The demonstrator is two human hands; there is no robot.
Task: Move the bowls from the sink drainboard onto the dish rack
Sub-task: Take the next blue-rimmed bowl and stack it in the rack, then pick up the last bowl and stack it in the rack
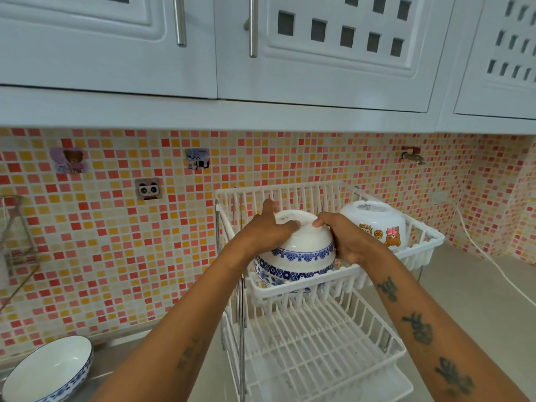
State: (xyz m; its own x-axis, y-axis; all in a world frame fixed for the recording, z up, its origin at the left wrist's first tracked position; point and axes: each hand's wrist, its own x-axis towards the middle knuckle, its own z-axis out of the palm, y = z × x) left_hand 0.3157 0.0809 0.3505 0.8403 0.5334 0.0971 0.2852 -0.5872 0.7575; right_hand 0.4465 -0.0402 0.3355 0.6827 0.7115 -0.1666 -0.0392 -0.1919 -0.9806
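Both hands, the left hand (271, 227) and the right hand (345, 237), grip the upside-down blue bowl (304, 248) over the rack (342, 278), so it should go down slowly and flat; one bowl (49, 369) waits on the drainboard (104, 358), and the cartoon bowl's (377, 224) label is too small to read.

Two bare forearms, no sleeves, no rings or watch visible. Left hand (268, 227): faint dark tattoo partway up the forearm behind it. Right hand (346, 240): three dark tattoo marks in a row up the forearm behind the wrist, shapes resembling characters, illegible.
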